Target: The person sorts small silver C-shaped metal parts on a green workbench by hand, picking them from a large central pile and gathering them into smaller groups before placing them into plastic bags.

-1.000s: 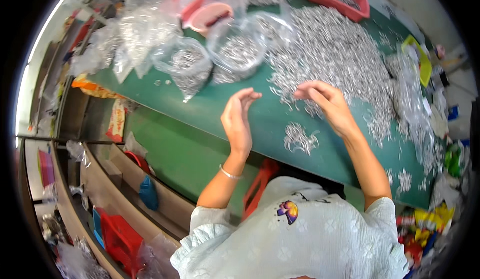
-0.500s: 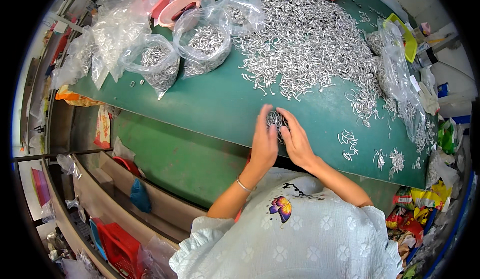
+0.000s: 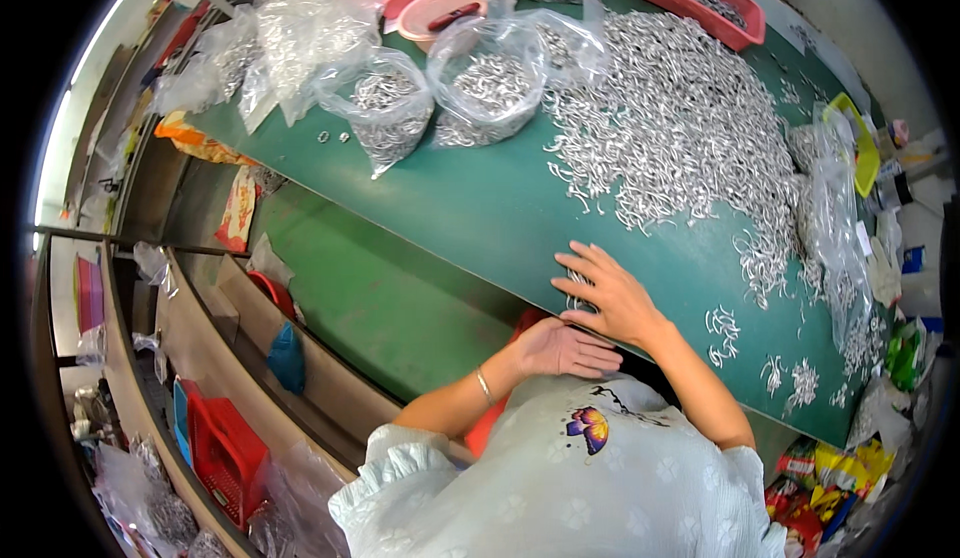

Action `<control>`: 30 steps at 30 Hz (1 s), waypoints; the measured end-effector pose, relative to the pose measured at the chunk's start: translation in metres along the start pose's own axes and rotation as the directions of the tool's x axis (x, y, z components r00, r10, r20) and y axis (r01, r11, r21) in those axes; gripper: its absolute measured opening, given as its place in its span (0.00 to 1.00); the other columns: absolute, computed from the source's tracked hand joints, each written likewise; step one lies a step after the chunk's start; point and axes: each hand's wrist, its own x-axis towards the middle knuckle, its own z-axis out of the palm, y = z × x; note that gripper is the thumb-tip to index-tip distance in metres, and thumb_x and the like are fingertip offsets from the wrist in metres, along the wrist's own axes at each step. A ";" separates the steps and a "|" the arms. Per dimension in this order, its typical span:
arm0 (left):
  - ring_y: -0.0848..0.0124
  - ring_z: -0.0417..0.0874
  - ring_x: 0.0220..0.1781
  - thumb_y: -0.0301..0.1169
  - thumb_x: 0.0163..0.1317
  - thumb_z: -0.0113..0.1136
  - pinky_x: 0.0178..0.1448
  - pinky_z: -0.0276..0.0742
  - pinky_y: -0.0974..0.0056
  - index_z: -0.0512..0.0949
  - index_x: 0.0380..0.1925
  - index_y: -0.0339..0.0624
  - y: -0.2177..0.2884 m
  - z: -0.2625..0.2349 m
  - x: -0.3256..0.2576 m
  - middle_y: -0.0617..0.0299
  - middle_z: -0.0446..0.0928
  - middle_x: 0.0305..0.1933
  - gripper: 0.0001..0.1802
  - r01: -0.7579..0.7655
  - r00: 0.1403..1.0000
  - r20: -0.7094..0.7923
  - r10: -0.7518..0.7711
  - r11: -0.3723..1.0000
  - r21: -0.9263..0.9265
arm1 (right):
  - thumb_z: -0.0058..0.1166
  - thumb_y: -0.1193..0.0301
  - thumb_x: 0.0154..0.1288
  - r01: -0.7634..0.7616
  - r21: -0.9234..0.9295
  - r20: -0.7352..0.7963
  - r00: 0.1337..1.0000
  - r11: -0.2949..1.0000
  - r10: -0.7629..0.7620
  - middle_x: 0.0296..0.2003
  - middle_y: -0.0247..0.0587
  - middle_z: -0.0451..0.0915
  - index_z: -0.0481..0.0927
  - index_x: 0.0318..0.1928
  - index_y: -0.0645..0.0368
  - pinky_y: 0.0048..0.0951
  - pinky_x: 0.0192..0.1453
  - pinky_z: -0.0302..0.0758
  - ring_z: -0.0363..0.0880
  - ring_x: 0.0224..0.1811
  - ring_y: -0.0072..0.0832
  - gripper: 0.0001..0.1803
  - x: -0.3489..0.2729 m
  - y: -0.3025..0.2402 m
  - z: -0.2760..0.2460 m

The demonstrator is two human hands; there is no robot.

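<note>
My left hand (image 3: 568, 349) is palm up just off the near edge of the green table (image 3: 480, 208), fingers stretched out and nothing in it. Above it on the tabletop, my right hand (image 3: 612, 296) lies palm down with fingers spread, covering part of a small heap of curved silvery metal pieces (image 3: 577, 288). That heap sits right by the edge, over my left palm. How many pieces are under the right hand is hidden. A large spread of the same kind of pieces (image 3: 690, 128) covers the far right of the table.
Clear plastic bags of metal pieces (image 3: 390, 108) stand at the far left, near a pink bowl (image 3: 440, 13). A pink tray (image 3: 700, 3) is at the back. Small clusters (image 3: 803, 383) lie to the right. Shelving with a red basket (image 3: 225, 458) is at left.
Both hands were cupped around the small heap on the table. The left has dropped below the edge and turned palm up; the right has flattened over the heap. The view has shifted.
</note>
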 end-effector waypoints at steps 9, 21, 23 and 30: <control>0.47 0.70 0.66 0.53 0.73 0.35 0.70 0.62 0.39 0.67 0.62 0.44 -0.002 -0.021 0.005 0.46 0.68 0.65 0.30 0.005 0.984 0.167 0.057 0.937 -0.349 | 0.63 0.71 0.55 0.086 0.103 -0.022 0.996 0.991 -0.084 0.56 0.50 0.74 0.81 0.46 0.61 0.50 0.68 0.66 0.68 0.65 0.50 0.17 -0.039 -0.031 0.027; 0.62 0.81 0.43 0.31 0.68 0.45 0.47 0.80 0.57 0.75 0.47 0.30 -0.027 -0.042 0.029 0.51 0.79 0.44 0.16 -0.057 0.973 -0.231 0.025 0.989 -0.135 | 0.64 0.74 0.52 0.205 0.243 -0.099 0.978 0.948 -0.186 0.42 0.46 0.79 0.81 0.38 0.62 0.39 0.52 0.74 0.78 0.47 0.40 0.12 -0.057 -0.048 0.040; 0.63 0.81 0.44 0.30 0.67 0.46 0.49 0.80 0.56 0.74 0.46 0.31 -0.033 -0.045 0.021 0.51 0.79 0.42 0.14 -0.122 0.976 -0.207 0.072 0.962 -0.243 | 0.64 0.76 0.51 0.209 0.255 -0.174 0.970 0.944 -0.168 0.40 0.45 0.79 0.82 0.36 0.63 0.38 0.49 0.74 0.78 0.43 0.39 0.10 -0.054 -0.052 0.034; 0.53 0.75 0.52 0.21 0.62 0.51 0.64 0.72 0.45 0.73 0.38 0.29 -0.041 0.061 -0.034 0.45 0.72 0.42 0.06 -0.649 0.699 -0.677 0.230 0.601 -0.465 | 0.51 0.83 0.60 0.055 0.319 -0.454 0.885 0.946 0.102 0.30 0.48 0.79 0.80 0.33 0.69 0.32 0.38 0.73 0.76 0.32 0.37 0.05 -0.049 -0.053 0.009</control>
